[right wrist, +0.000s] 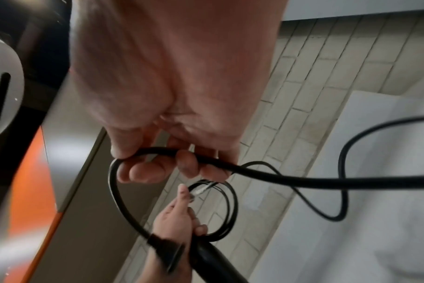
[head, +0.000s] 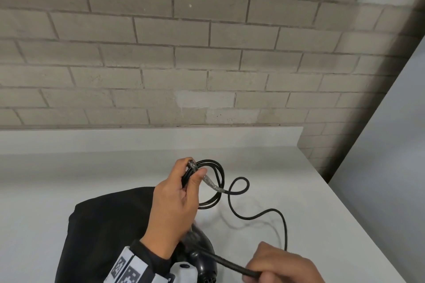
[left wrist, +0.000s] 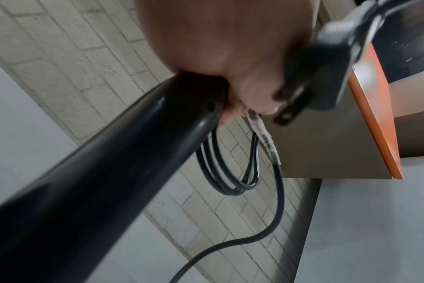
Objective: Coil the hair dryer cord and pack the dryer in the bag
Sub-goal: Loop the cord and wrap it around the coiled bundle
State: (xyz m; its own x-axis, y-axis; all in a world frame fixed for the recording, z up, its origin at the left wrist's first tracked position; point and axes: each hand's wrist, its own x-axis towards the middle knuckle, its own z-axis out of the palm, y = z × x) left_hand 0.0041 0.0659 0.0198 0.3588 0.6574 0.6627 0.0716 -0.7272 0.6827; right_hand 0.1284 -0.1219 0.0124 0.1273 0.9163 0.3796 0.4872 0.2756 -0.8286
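My left hand (head: 195,167) is raised above the white table (head: 92,167). It grips several coiled loops of the black cord (head: 218,181) together with the handle (left wrist: 109,181) of the black hair dryer (head: 201,256). The plug (left wrist: 327,67) sticks out beside that hand (left wrist: 230,57). From the coil, the loose cord (head: 284,225) curls right and down to my right hand (head: 254,271), which pinches it (right wrist: 254,174) between thumb and fingers (right wrist: 187,162). The black bag (head: 103,232) lies flat on the table under my left arm.
A grey brick wall (head: 207,53) stands behind the table. The table's right edge (head: 345,202) runs diagonally down to the lower right. An orange-edged panel (left wrist: 375,114) shows in the wrist views. A wrist camera mount (head: 128,269) sits on my left forearm.
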